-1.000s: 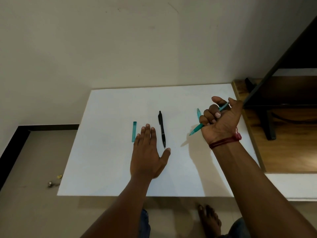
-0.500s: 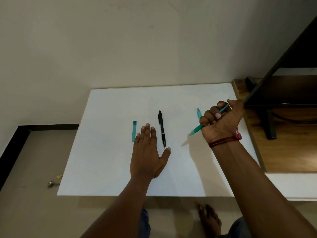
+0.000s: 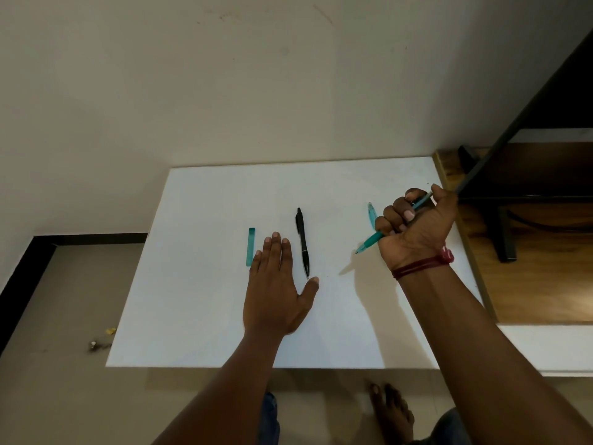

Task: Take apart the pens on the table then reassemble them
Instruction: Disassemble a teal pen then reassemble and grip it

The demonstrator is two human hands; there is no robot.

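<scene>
Head view: left hand (image 3: 276,290) flat, right hand (image 3: 414,229) curled round teal pen (image 3: 370,244)

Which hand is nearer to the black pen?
Left. The left hand lies flat just beside the black pen; the right hand grips a teal pen farther right.

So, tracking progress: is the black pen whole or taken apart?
Whole: the black pen lies on the table in one piece, clip at one end, tip at the other.

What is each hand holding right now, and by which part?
The right hand grips the teal pen around its middle; the left hand lies flat, holding nothing.
</scene>
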